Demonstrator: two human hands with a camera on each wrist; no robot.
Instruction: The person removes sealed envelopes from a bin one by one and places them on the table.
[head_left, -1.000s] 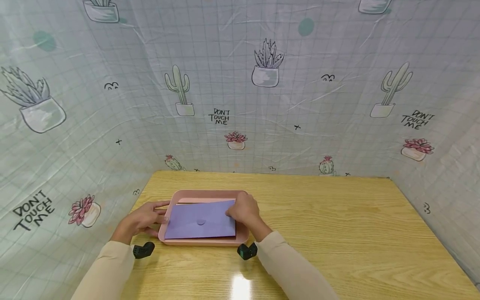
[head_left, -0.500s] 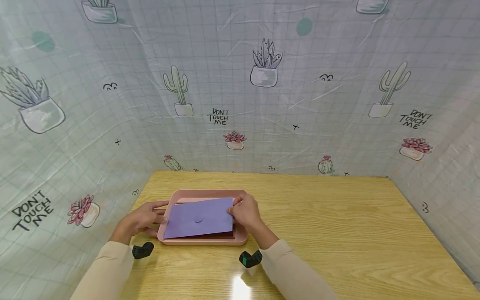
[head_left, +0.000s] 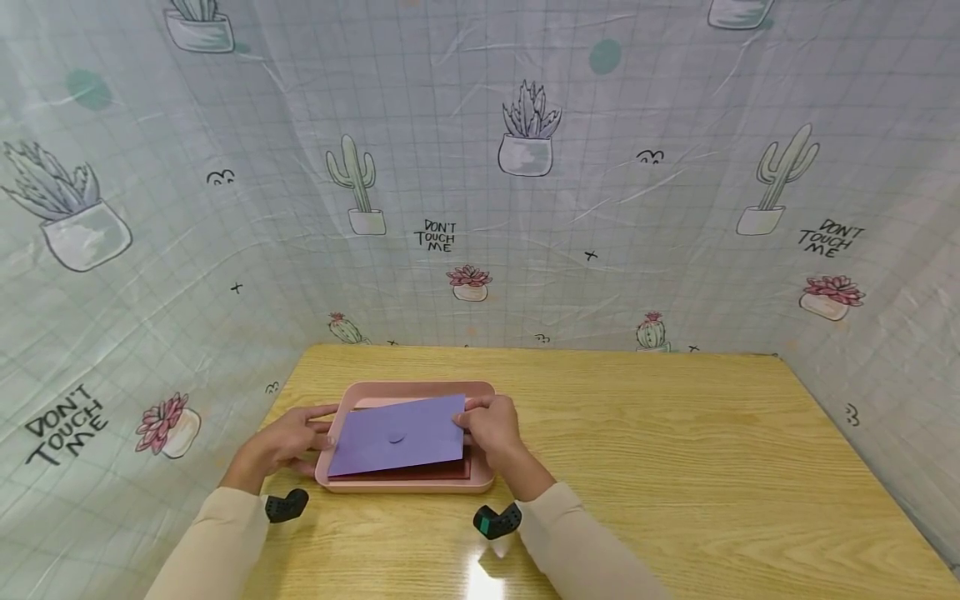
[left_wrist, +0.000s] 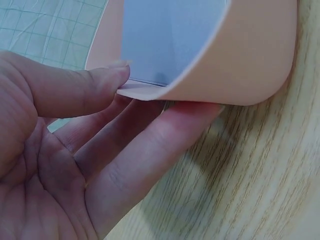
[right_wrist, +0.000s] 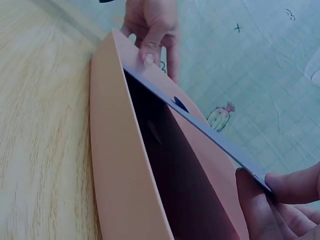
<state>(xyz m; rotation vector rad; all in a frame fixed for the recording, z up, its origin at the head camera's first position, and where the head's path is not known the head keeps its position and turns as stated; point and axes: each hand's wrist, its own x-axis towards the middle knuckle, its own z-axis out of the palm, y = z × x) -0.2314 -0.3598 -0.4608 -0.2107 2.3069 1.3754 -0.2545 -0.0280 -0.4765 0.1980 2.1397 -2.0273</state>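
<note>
Right hand (head_left: 492,428) pinches purple panel (head_left: 397,437) at 3 o'clock, edge now higher, exposing more reddish layer (head_left: 438,471); left hand (head_left: 288,437) pinches pink tray (head_left: 420,388) at 9.

A yellowish wood-grain worktop (head_left: 675,450) is stretching across the head view, with a white patch of glare (head_left: 483,579) shining near the bottom. Behind it and along both sides, a creased pale sheet (head_left: 480,187) is hanging, displaying a printed grid, potted cacti (head_left: 359,183), pink succulents (head_left: 470,284), green dots (head_left: 604,57) and black "DON'T TOUCH ME" lettering (head_left: 436,237).
</note>
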